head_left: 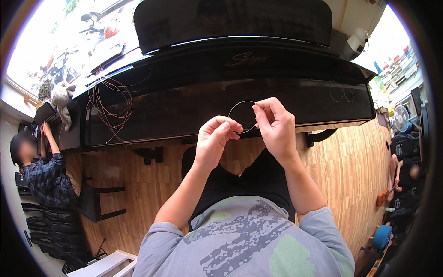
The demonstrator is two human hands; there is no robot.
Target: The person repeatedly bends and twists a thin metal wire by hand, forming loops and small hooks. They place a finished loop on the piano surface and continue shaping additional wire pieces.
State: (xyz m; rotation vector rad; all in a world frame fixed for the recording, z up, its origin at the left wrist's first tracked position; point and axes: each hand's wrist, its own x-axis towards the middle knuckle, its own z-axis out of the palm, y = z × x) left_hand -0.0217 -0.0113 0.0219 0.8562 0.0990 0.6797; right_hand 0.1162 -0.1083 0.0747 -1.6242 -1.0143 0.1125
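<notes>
A person seated in front of a black piano [230,92] holds a thin metal wire [236,107] bent into a round loop, raised in the air in front of the piano's glossy front panel. The wire is very fine, grey and shiny, and its loop stands roughly upright, facing the viewer like a ring, with the curve arching up and to the left between the two hands. Its ends are hidden by the fingers.

The left hand [213,141] is closed, thumb and fingertips pinching the lower part of the loop. The right hand [276,124] is also closed, its thumb and forefinger pinching the loop at its upper right side. The two hands are just beside each other, above the person's lap and dark trousers.

On the piano's top at the left lies a loose tangle of copper-coloured wires [110,104]. Two faint thin wire loops [341,92] rest against the piano at the right. Another person [44,171] in a checked shirt sits at the far left. The floor [350,171] is light wood parquet.
</notes>
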